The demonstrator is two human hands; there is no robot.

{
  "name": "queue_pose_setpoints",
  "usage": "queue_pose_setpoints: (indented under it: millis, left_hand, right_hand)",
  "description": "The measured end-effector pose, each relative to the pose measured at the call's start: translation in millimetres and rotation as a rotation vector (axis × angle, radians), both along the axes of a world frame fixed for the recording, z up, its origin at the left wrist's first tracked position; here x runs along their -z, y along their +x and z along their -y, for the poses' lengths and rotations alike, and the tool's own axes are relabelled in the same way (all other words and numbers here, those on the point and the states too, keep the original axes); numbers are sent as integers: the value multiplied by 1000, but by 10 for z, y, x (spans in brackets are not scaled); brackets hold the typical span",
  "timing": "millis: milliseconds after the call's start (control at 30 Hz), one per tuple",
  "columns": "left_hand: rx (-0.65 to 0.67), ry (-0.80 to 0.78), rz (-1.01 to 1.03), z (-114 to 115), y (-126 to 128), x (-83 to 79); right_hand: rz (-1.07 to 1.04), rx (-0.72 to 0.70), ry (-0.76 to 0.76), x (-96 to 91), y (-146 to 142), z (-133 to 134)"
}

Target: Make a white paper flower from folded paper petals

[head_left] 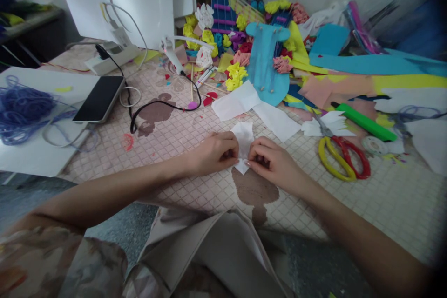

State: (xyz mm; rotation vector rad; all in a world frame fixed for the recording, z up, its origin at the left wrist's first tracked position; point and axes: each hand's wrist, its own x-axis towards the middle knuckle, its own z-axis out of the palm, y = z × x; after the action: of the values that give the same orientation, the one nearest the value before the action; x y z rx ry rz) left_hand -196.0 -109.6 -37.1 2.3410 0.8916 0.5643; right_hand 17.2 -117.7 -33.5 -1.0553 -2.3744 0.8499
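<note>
Both hands meet over a small piece of white paper near the front middle of the table, which is covered with a pink checked cloth. The left hand pinches the paper's left edge between thumb and curled fingers, and the right hand pinches its right edge the same way, fingers bent inward and pressed together. The paper stands up between the two hands, its lower tip pointing down toward the cloth and its upper part rising above the knuckles. Just behind it lie two larger white sheets. To the right, a pair of scissors with one yellow and one red handle rests on the cloth, near a green marker and some white paper scraps. Farther back sits a heap of coloured paper flowers beside a blue guitar-shaped cutout and sheets of blue, yellow and pink craft foam. On the left, a phone lies face up on a white board next to a tangle of purple yarn, and a black cable snakes across the cloth.
</note>
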Motion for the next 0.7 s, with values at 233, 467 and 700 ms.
queue_pose_setpoints:
  millis: [233, 467, 700]
  left_hand:
    - [-22, -11, -13, 5, 10, 4]
    - [70, -89, 71, -30, -30, -7]
    - [145, -79, 95, -73, -74, -16]
  right_hand:
    - [7, -3, -12, -3, -4, 1]
    - [-32, -77, -118, -56, 73, -43]
    - [-27, -124, -178, -69, 131, -100]
